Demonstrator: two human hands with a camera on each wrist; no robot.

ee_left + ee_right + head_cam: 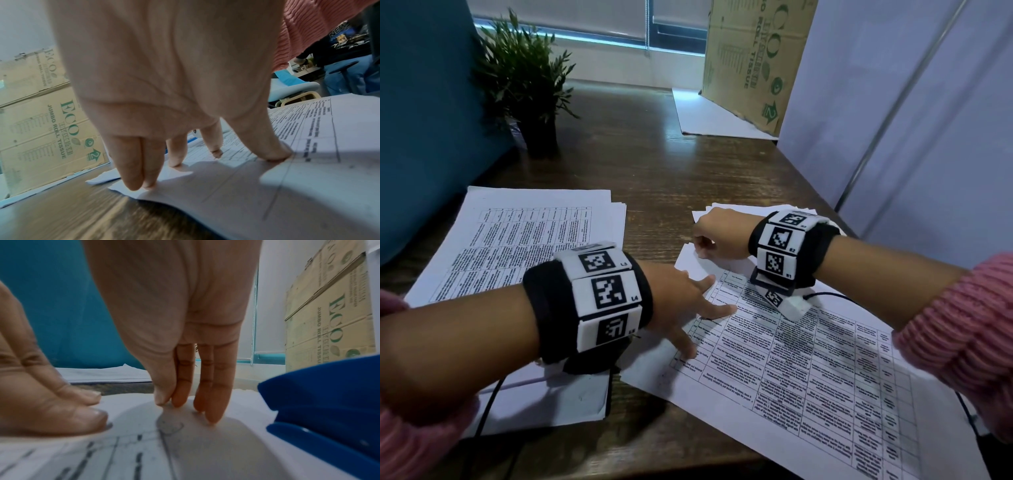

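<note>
A printed sheet with a table (808, 359) lies on top of other pages on the right of the wooden desk (654, 164). My left hand (709, 301) rests on its left part, fingers spread and straight, tips pressing the paper (308, 186). My right hand (703, 245) is at the sheet's far left corner. In the right wrist view its thumb and forefinger (170, 402) point down and meet on the paper (123, 451), pinching the corner. A blue stapler (320, 402) sits just right of that hand; the wrist hides it in the head view.
A second stack of printed pages (524, 240) lies at the left. A potted plant (527, 78) stands at the back left and a cardboard box (753, 58) on a white sheet (709, 116) at the back. Partitions close both sides. Cables (489, 404) trail near me.
</note>
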